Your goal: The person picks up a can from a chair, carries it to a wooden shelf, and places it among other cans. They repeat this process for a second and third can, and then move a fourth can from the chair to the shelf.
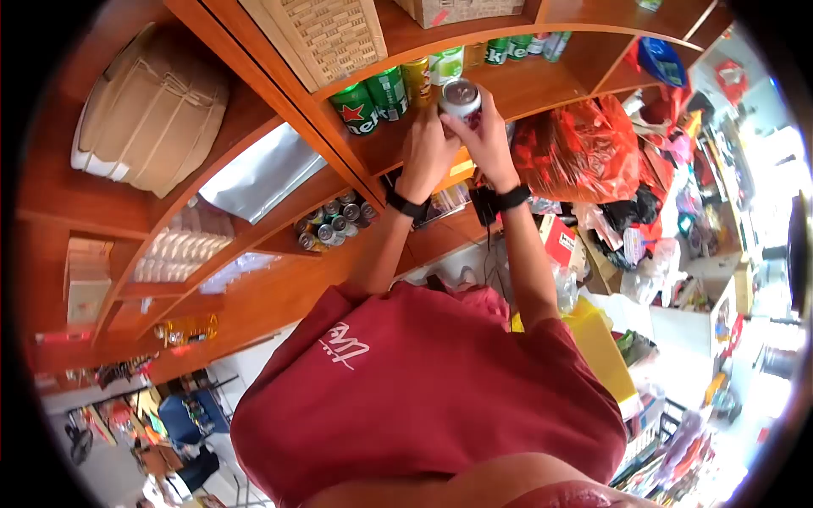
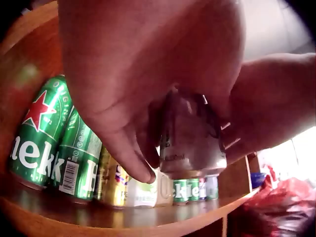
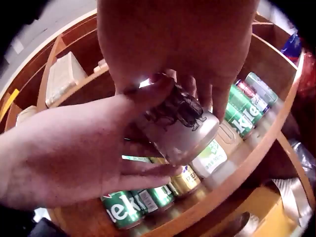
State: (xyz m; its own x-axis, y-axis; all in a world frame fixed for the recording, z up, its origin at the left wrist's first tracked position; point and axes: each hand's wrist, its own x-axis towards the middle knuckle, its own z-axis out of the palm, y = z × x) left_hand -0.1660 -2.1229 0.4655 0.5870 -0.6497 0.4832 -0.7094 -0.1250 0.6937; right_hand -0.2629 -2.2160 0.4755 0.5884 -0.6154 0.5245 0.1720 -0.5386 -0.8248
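Note:
A silver-white drink can [image 1: 462, 100] with a dark figure printed on its side is held between both hands, in front of a wooden shelf. My left hand [image 1: 428, 148] grips it from the left; in the left wrist view its fingers [image 2: 131, 165] curl along the can's side. From the right, my right hand [image 1: 489, 140] wraps round the same can, its thumb lying near the left one. The right wrist view shows the can [image 3: 180, 128] tilted. Just beyond the hands, green beer cans [image 1: 359, 110], a gold can [image 1: 417, 80] and a white-and-green container [image 1: 446, 64] stand on the shelf.
More green cans [image 1: 496, 51] stand farther right along the shelf. A lower shelf holds several cans [image 1: 337, 222]. A red plastic bag [image 1: 584, 148] bulges beside the shelf on the right, above heaped items. A woven box [image 1: 330, 38] sits on the shelf above.

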